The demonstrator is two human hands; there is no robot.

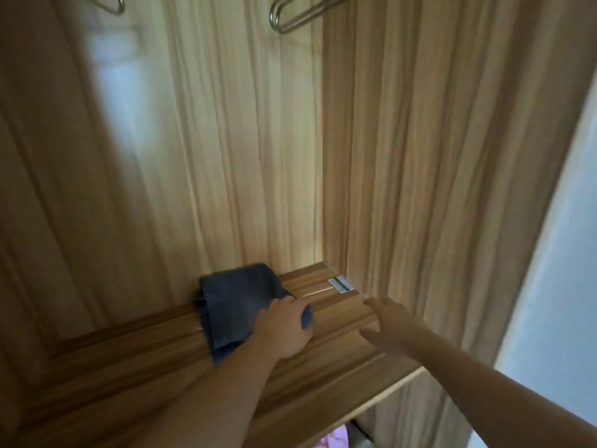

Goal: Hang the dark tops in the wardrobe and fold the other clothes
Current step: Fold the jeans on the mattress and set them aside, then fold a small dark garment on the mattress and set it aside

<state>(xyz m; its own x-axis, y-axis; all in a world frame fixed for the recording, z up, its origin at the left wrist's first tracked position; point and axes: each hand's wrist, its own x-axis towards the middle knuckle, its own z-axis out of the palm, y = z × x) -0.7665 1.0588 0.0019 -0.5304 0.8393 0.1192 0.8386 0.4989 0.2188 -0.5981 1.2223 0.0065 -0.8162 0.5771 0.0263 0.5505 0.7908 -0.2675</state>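
Observation:
A folded dark blue garment (232, 302) lies on the wooden wardrobe shelf (161, 360), near the back panel. My left hand (284, 328) rests on the garment's right front corner. Its fingers curl round the edge, and a bit of cloth shows past the knuckles. To the right, my right hand (391, 324) hovers just above the shelf with fingers spread and straight, holding nothing and apart from the garment.
Two bare metal hangers (290, 17) (116, 3) hang at the top of the compartment. A white sticker (340, 284) sits at the shelf's back right corner beside the side panel (420, 156). Something pink (332, 438) shows below the shelf's front edge.

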